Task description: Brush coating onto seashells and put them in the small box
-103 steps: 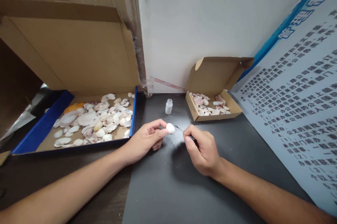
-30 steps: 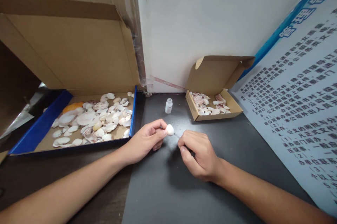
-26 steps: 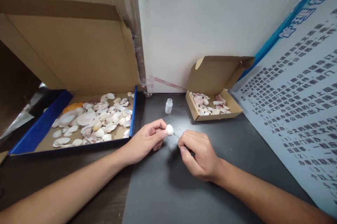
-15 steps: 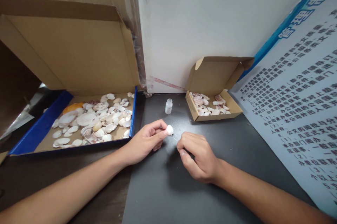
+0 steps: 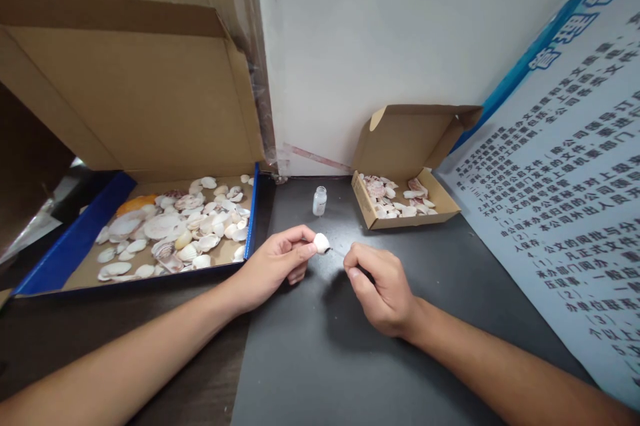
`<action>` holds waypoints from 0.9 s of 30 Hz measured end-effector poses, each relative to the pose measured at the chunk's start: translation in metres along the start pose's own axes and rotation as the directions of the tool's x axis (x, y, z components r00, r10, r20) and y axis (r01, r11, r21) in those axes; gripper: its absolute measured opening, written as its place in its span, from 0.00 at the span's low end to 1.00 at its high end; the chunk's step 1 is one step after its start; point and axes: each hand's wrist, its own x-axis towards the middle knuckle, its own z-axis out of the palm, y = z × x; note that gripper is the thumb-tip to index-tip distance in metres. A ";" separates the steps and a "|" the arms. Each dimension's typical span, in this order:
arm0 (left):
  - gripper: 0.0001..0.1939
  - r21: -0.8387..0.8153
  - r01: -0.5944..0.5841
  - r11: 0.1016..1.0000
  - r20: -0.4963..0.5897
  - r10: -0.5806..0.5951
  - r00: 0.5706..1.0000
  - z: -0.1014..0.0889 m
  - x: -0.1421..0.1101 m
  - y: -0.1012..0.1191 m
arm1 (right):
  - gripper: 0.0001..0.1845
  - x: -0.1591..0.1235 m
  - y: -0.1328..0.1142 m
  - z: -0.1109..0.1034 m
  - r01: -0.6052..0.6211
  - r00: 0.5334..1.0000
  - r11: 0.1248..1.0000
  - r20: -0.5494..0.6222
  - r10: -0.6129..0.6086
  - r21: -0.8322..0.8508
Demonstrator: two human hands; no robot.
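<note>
Between thumb and fingertips, my left hand (image 5: pixel 280 257) pinches a small white seashell (image 5: pixel 321 243) above the dark table. My right hand (image 5: pixel 380 286) is closed round a thin brush (image 5: pixel 337 253), whose handle is mostly hidden in the fist. The brush's dark tip touches or lies very close to the shell's lower right edge. Behind the shell stands a small clear glass bottle (image 5: pixel 319 202), uncapped and upright, with whitish contents.
At left, a large blue-edged cardboard box (image 5: pixel 254 213) stands with its lid up, full of seashells (image 5: pixel 165 226). A smaller cardboard box (image 5: pixel 407 222) with shells is at back right. A white wall panel (image 5: pixel 370 46) rises behind, and a printed poster (image 5: pixel 560 213) stands at right.
My right hand has moved in towards the shell, then drawn slightly back and up. The brush tip has gone from apart from the shell to its edge. My left hand has stayed nearly still.
</note>
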 end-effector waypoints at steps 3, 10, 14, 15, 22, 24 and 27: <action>0.14 -0.014 0.000 1.000 -0.002 0.000 1.000 0.001 -0.001 0.000 | 0.09 0.001 0.002 0.000 -0.038 0.999 0.999 -0.008 0.038 -0.027; 0.13 0.016 -0.044 0.999 0.028 0.044 0.999 -0.001 -0.001 -0.001 | 0.09 0.000 -0.001 0.000 0.001 1.000 0.999 0.014 -0.001 -0.036; 0.13 0.069 -0.048 0.996 0.046 0.045 0.998 -0.002 -0.001 -0.002 | 0.09 0.000 -0.003 0.000 0.019 1.000 1.000 0.013 -0.019 0.003; 0.13 0.077 -0.049 0.996 0.050 0.045 0.998 -0.002 -0.001 -0.002 | 0.09 0.000 -0.003 0.000 0.018 1.000 1.000 0.012 -0.018 0.008; 0.14 0.085 -0.059 0.995 0.059 0.054 0.997 -0.001 -0.001 -0.001 | 0.09 0.000 -0.002 0.001 0.025 1.000 1.000 0.008 -0.025 -0.019; 0.14 0.090 -0.057 0.994 0.053 0.052 0.997 0.000 -0.001 -0.001 | 0.08 0.000 -0.003 0.001 0.037 0.999 0.999 0.013 -0.036 -0.009; 0.14 0.095 -0.053 0.994 0.044 0.049 0.998 0.000 -0.001 -0.001 | 0.08 -0.001 -0.003 0.001 0.056 0.998 0.998 0.024 -0.057 0.019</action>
